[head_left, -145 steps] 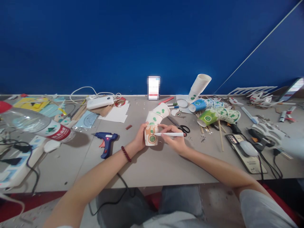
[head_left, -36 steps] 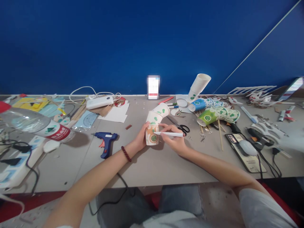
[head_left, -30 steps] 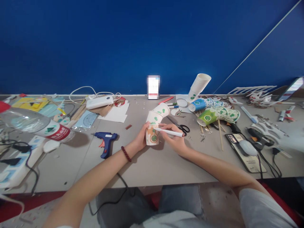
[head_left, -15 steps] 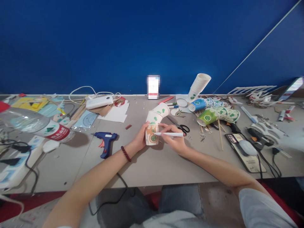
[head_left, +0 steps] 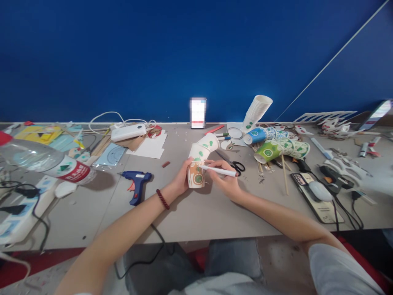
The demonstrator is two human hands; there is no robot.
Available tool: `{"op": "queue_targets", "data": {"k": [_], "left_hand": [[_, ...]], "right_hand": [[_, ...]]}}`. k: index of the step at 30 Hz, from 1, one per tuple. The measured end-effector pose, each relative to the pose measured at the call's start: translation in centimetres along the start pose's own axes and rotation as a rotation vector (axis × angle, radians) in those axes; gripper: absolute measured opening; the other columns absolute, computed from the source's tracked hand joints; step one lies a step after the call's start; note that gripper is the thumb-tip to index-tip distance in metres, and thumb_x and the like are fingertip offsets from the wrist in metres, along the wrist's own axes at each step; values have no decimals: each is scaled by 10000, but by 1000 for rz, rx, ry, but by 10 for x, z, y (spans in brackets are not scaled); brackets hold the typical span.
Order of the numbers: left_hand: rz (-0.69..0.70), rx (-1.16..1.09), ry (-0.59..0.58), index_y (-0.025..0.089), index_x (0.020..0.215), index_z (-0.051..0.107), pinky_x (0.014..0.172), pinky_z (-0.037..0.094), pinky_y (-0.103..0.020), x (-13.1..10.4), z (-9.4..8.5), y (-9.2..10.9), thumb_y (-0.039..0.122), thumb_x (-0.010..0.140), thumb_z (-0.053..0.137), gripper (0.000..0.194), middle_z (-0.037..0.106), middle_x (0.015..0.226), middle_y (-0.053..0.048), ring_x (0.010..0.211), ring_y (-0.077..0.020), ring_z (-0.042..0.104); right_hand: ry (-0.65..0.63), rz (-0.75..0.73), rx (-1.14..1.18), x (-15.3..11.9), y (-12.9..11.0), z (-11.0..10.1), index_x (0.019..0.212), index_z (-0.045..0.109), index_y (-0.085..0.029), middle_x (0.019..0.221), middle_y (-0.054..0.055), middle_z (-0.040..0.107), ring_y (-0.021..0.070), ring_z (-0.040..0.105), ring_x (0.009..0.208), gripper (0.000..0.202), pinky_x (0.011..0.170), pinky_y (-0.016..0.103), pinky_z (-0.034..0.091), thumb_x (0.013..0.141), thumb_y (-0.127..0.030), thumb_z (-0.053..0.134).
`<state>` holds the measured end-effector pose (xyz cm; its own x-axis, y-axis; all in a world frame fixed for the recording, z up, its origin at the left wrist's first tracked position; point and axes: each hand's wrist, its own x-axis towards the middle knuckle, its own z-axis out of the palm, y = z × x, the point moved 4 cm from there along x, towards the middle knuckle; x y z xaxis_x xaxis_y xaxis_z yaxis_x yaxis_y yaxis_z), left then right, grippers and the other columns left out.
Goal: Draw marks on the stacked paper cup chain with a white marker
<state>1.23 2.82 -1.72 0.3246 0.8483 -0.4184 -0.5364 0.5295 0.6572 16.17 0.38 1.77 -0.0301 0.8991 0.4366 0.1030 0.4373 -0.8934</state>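
- Blue wall (head_left: 123,61) rises behind the grey table (head_left: 172,219) where I work.
- My left hand (head_left: 181,178) is wrapped around a bent chain of white paper cups (head_left: 199,152) with an orange cup (head_left: 196,177) at the near end, mid-table.
- My right hand (head_left: 226,183) pinches a white marker (head_left: 227,172), its tip at the orange cup's upper part; I cannot tell whether it touches.
- Beside my left forearm lies a blue glue gun (head_left: 139,184).
- To my right lie 2 more chains, a blue chain (head_left: 256,135) and a green chain (head_left: 266,153), near 1 tilted cup stack (head_left: 258,111).
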Motion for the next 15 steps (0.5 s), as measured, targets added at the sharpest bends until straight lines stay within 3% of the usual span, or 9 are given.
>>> {"op": "queue_targets", "data": {"k": [4,9,15], "left_hand": [[8,-8,-9,143,967,705,666,532,-311,2,-2,-1,443,875,581,337,741,835,-85,653,-185,661],[-6,5,2,153,927,695,619,511,-311,2,-4,-2,475,864,587,345,716,759,-67,623,-191,647],[-18,5,6,153,916,682,625,511,-313,1,-3,-1,473,871,577,339,710,753,-64,631,-191,647]], "right_hand": [[-5,6,-1,0,0,0,871,651,-235,951,82,775,280,731,1086,142,895,432,584,870,-369,698],[-19,3,12,0,-1,-1,790,645,-235,782,46,732,316,725,1105,139,844,428,588,840,-346,712],[-56,10,29,1,-5,0,744,637,-236,708,29,701,330,714,1125,158,902,464,570,832,-339,719]]}}
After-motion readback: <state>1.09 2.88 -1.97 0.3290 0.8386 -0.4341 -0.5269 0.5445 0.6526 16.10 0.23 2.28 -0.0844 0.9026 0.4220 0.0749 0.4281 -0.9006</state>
